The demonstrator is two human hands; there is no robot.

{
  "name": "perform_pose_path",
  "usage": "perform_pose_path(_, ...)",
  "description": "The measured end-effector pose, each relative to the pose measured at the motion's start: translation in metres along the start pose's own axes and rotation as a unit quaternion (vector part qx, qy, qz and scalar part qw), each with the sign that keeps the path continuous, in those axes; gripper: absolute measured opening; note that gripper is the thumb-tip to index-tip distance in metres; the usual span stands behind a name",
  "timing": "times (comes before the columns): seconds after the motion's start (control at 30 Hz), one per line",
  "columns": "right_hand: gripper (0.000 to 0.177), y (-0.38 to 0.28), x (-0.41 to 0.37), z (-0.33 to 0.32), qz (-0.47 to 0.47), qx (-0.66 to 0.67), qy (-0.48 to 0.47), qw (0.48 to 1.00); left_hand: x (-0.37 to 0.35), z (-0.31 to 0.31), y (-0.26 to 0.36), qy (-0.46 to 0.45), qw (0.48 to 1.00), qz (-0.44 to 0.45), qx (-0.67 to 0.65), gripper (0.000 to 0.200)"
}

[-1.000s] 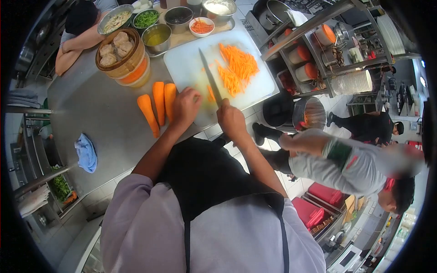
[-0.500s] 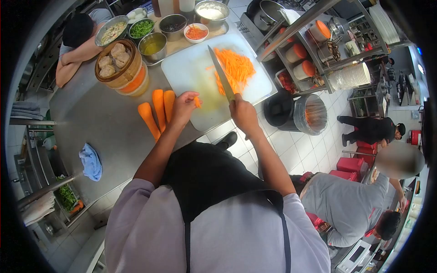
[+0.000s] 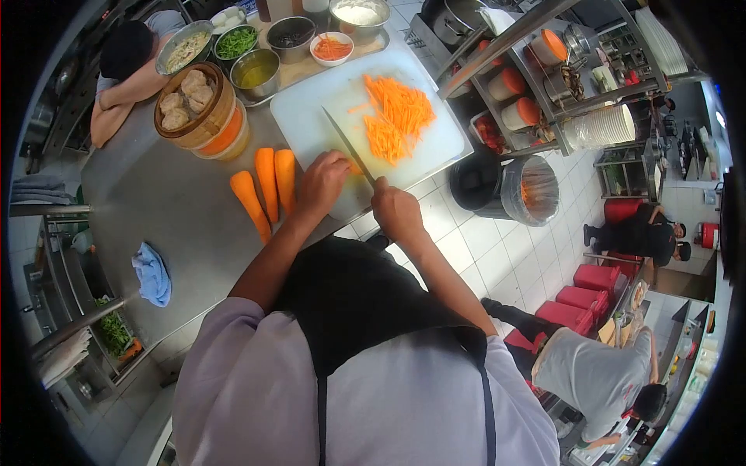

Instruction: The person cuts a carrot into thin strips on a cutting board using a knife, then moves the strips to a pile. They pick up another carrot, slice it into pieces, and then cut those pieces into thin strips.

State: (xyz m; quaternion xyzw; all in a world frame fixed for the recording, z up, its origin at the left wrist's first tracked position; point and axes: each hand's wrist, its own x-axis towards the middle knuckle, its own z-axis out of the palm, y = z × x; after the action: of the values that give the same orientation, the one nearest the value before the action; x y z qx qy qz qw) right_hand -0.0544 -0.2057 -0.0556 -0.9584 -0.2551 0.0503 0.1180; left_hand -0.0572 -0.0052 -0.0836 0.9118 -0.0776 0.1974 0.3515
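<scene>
My right hand [image 3: 396, 210] is wrapped round the handle of a kitchen knife [image 3: 346, 141], whose long blade points up and left across the white cutting board [image 3: 307, 109]. On the board's near part, my left hand [image 3: 325, 182] has its fingers bent over a small carrot piece [image 3: 355, 166], mostly hidden by them. The blade is right beside this piece; whether it touches cannot be made out. A pile of shredded carrot [image 3: 398, 116] lies right of the blade. Three peeled carrots [image 3: 266, 186] rest on the steel table, left of my left hand.
Left of the board stands a bamboo steamer [image 3: 190, 105] with dumplings. Bowls of green oil [image 3: 255, 74], chopped greens [image 3: 235, 43] and carrot shreds [image 3: 332, 49] line the far side. A blue cloth [image 3: 151, 274] lies left. A lined bin [image 3: 530, 190] stands right; co-workers are nearby.
The knife has moved left, off the shredded pile, to the carrot piece. My left hand has brought that piece down onto the board. At right, a co-worker in grey has shifted.
</scene>
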Motion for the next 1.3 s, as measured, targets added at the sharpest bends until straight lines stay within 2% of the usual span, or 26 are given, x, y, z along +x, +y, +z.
perform_pose_path(0.17,0.007,-0.011,-0.003,-0.01,0.003,-0.032,-0.023,0.999,0.008,-0.002,-0.005,-0.044,0.998,0.053,0.011,0.004)
perform_pose_path(0.37,0.005,-0.017,-0.001,-0.017,0.008,-0.026,-0.041,0.999,0.014,-0.006,-0.003,-0.063,0.996,0.064,0.012,0.005)
perform_pose_path(0.47,0.005,-0.008,0.016,0.013,-0.021,-0.002,0.005,1.0,0.015,-0.011,0.001,-0.076,0.995,0.056,0.012,0.005)
perform_pose_path(0.57,0.012,-0.01,0.028,0.004,0.006,0.026,-0.036,0.999,0.014,-0.011,-0.003,-0.087,0.995,0.053,-0.011,0.008)
perform_pose_path(0.67,0.01,-0.022,0.015,-0.016,0.032,-0.013,-0.069,0.997,0.013,-0.007,-0.006,-0.059,0.996,0.065,0.005,0.007)
perform_pose_path(0.87,0.01,-0.015,0.029,-0.001,-0.012,0.032,-0.028,0.999,0.01,-0.005,-0.009,-0.062,0.996,0.065,-0.003,0.009)
perform_pose_path(0.97,0.011,-0.024,0.02,-0.014,0.032,-0.005,-0.068,0.997,0.007,0.001,-0.011,-0.025,0.997,0.073,-0.011,0.002)
perform_pose_path(1.07,0.011,-0.019,0.022,0.013,0.023,0.001,-0.031,0.999,0.006,-0.001,-0.01,-0.042,0.997,0.071,-0.007,0.003)
perform_pose_path(1.17,0.01,-0.024,0.032,0.001,0.006,0.03,-0.013,0.999,0.004,0.003,-0.015,-0.034,0.996,0.077,-0.009,0.003)
perform_pose_path(1.3,0.011,-0.024,0.022,-0.006,0.018,0.003,-0.044,0.999,0.004,-0.001,-0.011,-0.035,0.997,0.07,-0.002,0.003)
